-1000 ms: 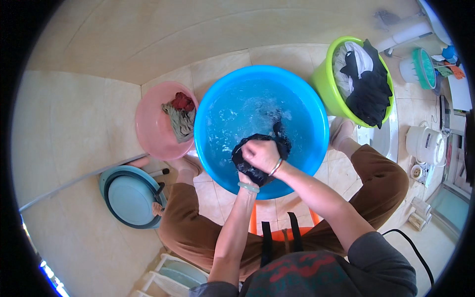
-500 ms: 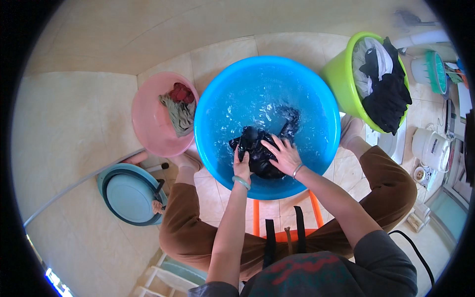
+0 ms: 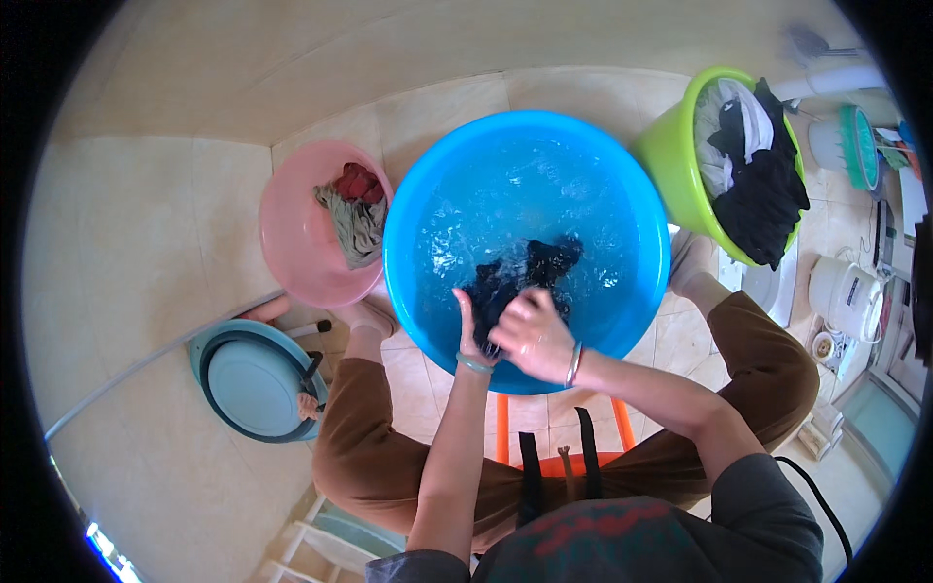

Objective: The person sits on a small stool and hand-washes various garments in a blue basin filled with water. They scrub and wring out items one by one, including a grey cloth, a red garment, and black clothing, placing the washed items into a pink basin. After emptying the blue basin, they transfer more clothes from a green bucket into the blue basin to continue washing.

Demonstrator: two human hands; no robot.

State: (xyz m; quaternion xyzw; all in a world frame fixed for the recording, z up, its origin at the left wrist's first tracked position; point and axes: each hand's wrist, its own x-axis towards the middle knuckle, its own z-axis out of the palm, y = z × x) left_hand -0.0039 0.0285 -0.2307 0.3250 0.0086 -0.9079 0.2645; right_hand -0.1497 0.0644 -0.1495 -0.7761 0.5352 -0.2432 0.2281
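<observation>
A wet black garment point(image 3: 503, 290) lies partly in the water of a large blue basin point(image 3: 397, 238) between my knees. On its near left side my left hand point(image 3: 470, 328), with a pale bangle at the wrist, holds the cloth; the thumb points up and the other fingers are hidden by the fabric. Over the near part of the garment my right hand point(image 3: 536, 335), wearing a silvery bangle, is curled against the cloth close to the left palm, slightly blurred. The far end of the garment trails in the rippling water.
To the left stands a pink basin point(image 3: 282, 233) with red and grey-green cloths. A green bucket point(image 3: 671, 160) piled with black and white clothes is at the far right. Nested blue-grey basins point(image 3: 209, 389) rest at lower left. An orange stool point(image 3: 502, 428) shows beneath me.
My right hand has gone from spread fingers on the garment to curled ones, moving nearer and left toward my left hand. The garment has shifted, and its trailing end lies nearer.
</observation>
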